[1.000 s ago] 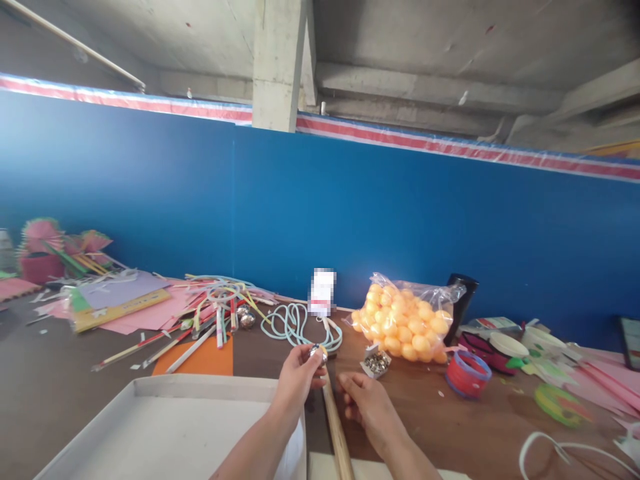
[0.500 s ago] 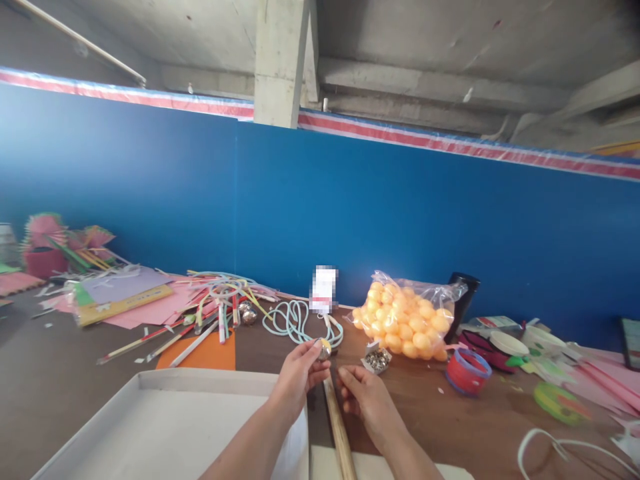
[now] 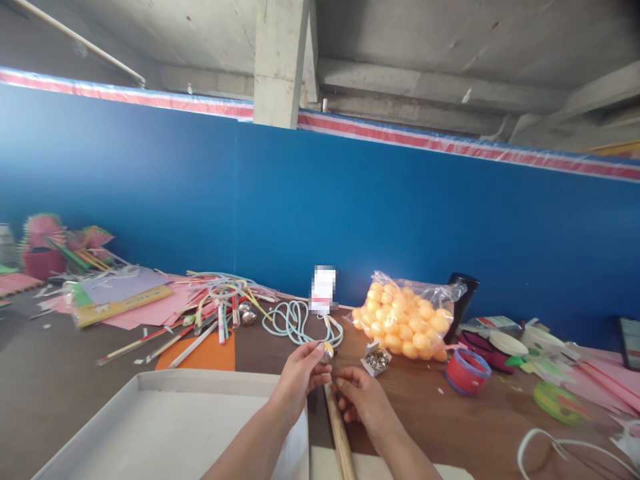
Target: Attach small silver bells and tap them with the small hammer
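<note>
Facing a blue partition (image 3: 375, 200) across a cluttered brown table (image 3: 445, 427), beneath a bare concrete ceiling (image 3: 425, 40). Seeing, above the partition, red, white and blue striped sheeting (image 3: 400, 139) and a grey concrete column (image 3: 279, 67).

Gripping a silver-and-yellow ball (image 3: 327, 353) in the left hand (image 3: 299, 377), closing thumb and fingers firmly on its left side and leaving its yellow patch showing at the top. Holding the ball over the middle of the table, by the far end of a wooden stick (image 3: 341, 437); being unable to tell of any contact between ball and stick. Curling the right hand (image 3: 363, 398) just beside the stick, near the ball, and pinching thumb and forefinger close together; being unable to tell of any small piece between those tips.

Working just left of a small white box (image 3: 377, 360) of shiny metal bits and in front of a coiled pale blue cord (image 3: 291, 320). Seeing, beyond the box, a clear plastic bag (image 3: 403, 323) full of orange balls, near a tilted black cylinder (image 3: 459, 303); noticing, farther right, a red roll (image 3: 467, 375) and a green roll (image 3: 557, 403).

Stretching the left forearm across the edge of a large white tray (image 3: 210, 377). Finding, past the tray, an orange sheet (image 3: 215, 353), slim sticks (image 3: 200, 341), a second silver ball (image 3: 247, 314) and pink paper (image 3: 170, 308).
</note>
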A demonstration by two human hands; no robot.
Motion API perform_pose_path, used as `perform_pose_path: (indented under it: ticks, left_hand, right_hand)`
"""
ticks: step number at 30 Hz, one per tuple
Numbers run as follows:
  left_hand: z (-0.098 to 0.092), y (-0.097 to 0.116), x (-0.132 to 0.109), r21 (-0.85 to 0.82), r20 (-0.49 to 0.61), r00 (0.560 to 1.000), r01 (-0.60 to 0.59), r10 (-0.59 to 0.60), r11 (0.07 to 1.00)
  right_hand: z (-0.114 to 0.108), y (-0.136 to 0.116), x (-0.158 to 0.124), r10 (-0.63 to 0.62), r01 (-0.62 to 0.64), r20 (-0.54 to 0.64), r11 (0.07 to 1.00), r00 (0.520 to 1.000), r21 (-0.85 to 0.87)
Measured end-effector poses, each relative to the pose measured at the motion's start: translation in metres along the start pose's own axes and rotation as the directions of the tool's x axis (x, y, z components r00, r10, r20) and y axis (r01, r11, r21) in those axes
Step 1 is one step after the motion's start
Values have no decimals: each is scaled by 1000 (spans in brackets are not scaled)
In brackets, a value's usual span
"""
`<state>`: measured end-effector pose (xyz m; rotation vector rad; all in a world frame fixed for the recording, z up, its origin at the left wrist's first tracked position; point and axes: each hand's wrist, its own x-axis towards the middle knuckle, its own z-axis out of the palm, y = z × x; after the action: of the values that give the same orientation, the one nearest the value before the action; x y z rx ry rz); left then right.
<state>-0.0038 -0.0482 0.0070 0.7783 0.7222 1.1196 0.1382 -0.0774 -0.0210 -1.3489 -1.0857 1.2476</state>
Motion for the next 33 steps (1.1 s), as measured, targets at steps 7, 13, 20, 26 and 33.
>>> perform_pose_path:
  ticks: [7,13,20,26,33]
  left_hand:
    - [1,0,-2,46,17,999,-29,29,999]
    - [2,0,-1,85,20,999,-33,31,996]
    - [1,-3,1,111,23,999,-37,35,993]
    - [0,-3,2,115,20,999,-43,41,992]
    - [0,-4,2,123,34,998,-53,49,991]
  right_hand:
    - [0,2,0,2,-2,-2,1000,1000,-19]
    - [-1,4,1,-22,23,13,998,1000,-51]
    - [0,2,0,-14,15,18,998,1000,-57]
    - [0,3,1,-17,19,34,998,999,-60]
    - [-1,-2,1,-43,43,-30,999,999,-13]
